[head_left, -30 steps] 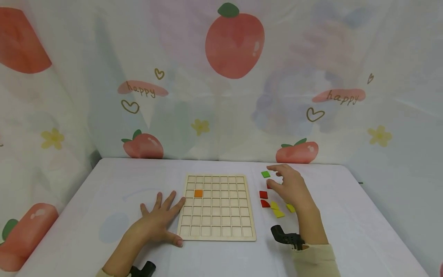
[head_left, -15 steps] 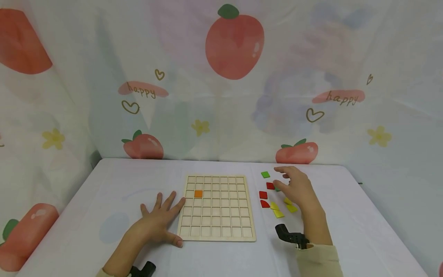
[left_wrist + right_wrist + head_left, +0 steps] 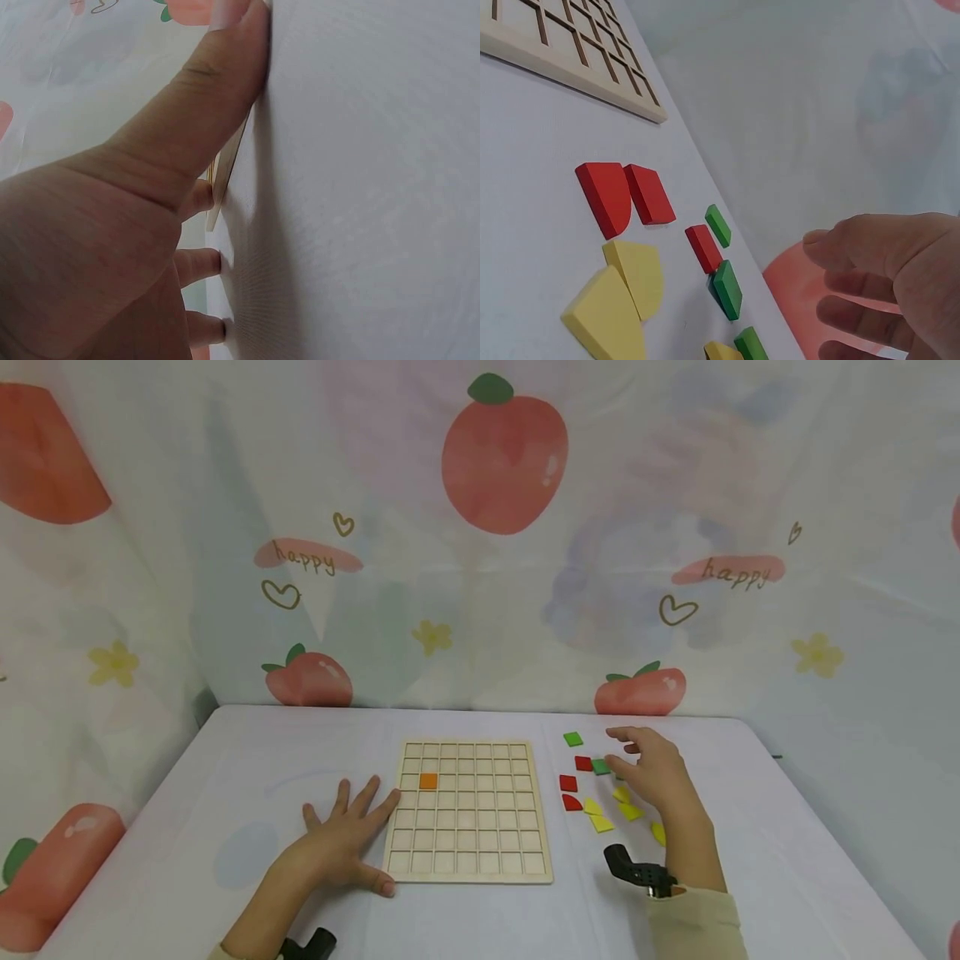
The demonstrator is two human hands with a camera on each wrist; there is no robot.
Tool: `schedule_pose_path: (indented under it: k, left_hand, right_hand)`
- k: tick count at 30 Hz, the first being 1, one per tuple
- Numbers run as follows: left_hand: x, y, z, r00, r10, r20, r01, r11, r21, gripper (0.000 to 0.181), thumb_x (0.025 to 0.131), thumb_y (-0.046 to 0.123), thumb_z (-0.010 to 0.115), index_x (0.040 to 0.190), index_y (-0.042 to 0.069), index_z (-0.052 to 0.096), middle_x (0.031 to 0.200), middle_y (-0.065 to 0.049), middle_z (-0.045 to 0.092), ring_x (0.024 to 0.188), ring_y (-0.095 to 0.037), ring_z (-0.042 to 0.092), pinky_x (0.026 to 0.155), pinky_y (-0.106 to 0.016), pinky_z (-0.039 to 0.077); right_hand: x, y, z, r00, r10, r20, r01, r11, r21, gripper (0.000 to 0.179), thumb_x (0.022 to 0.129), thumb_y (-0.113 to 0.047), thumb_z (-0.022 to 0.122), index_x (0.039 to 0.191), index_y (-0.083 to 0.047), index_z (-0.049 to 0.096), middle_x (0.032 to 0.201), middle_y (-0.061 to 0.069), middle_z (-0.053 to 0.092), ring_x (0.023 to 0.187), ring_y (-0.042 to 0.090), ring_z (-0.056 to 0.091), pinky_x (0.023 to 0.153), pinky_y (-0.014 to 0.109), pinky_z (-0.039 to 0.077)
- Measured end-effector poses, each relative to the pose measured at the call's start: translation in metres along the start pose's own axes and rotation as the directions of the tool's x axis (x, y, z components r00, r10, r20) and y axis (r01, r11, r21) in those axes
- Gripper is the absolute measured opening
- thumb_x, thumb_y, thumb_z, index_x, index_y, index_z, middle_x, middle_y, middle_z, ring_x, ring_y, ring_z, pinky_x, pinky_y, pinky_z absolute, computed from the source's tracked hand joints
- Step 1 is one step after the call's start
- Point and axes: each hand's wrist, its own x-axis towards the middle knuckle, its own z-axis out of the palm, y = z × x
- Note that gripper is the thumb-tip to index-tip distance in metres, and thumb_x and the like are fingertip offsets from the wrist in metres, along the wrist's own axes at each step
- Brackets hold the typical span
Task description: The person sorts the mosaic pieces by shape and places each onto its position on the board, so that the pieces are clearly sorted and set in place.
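Note:
My left hand (image 3: 337, 847) rests on the table with its fingers spread. Its index fingertip and thumb touch the left side of a wooden grid board (image 3: 480, 882). One orange square tile (image 3: 428, 781) lies in a cell near the board's upper left. My right hand (image 3: 660, 772) hovers over the loose tiles, fingers loosely bent, thumb apart, with nothing seen between them. Below and left of it lie a light green tile (image 3: 573, 739), a darker green tile (image 3: 600, 766), red square tiles (image 3: 568, 783), a red rounded tile (image 3: 605, 199) and several yellow tiles (image 3: 601, 823).
A white cloth covers the table (image 3: 247, 760). Behind it hangs a fruit-print curtain (image 3: 480, 610). In the right wrist view, a darker green tile (image 3: 727, 291) leans on another piece, and two yellow tiles (image 3: 607, 319) touch or overlap.
My right hand has drawn to the right, away from the light green tile. A red tile, the darker green tile and more yellow tiles have come into sight. The left hand stays put.

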Motion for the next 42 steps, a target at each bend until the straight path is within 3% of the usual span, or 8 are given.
schedule_pose_path:
  k: [22,32,42]
  left_hand:
    - [-0.001,0.000,0.000,1.000,0.011,0.007,-0.011,1.000,-0.003,0.129,0.051,0.072,0.080,0.159,0.026,0.027,0.167,-0.015,0.010,0.148,-0.056,-0.003,0.093,-0.090,-0.002]
    - [-0.002,-0.001,0.000,1.000,0.008,0.012,-0.008,1.000,0.001,0.129,0.051,0.072,0.081,0.159,0.025,0.027,0.167,-0.016,0.011,0.147,-0.057,-0.002,0.093,-0.090,-0.001]
    - [-0.002,0.000,-0.001,1.000,0.012,0.004,-0.012,1.000,0.005,0.129,0.052,0.071,0.080,0.159,0.025,0.027,0.167,-0.016,0.011,0.147,-0.056,-0.002,0.093,-0.090,-0.001]
  right_hand:
    - [-0.001,0.021,0.004,0.981,0.164,0.106,-0.168,0.985,0.028,0.048,0.095,-0.024,0.066,0.140,-0.012,0.056,0.138,0.020,0.055,0.124,0.041,0.049,0.096,0.060,0.047]
    - [0.002,0.032,0.012,0.973,0.183,0.143,-0.186,0.983,0.007,0.046,0.094,-0.019,0.066,0.138,-0.011,0.058,0.136,0.021,0.057,0.123,0.041,0.051,0.097,0.059,0.047]
    - [0.001,0.029,0.013,0.972,0.175,0.154,-0.173,0.985,-0.028,0.046,0.092,-0.019,0.070,0.136,-0.009,0.061,0.134,0.024,0.057,0.121,0.041,0.051,0.100,0.061,0.044]
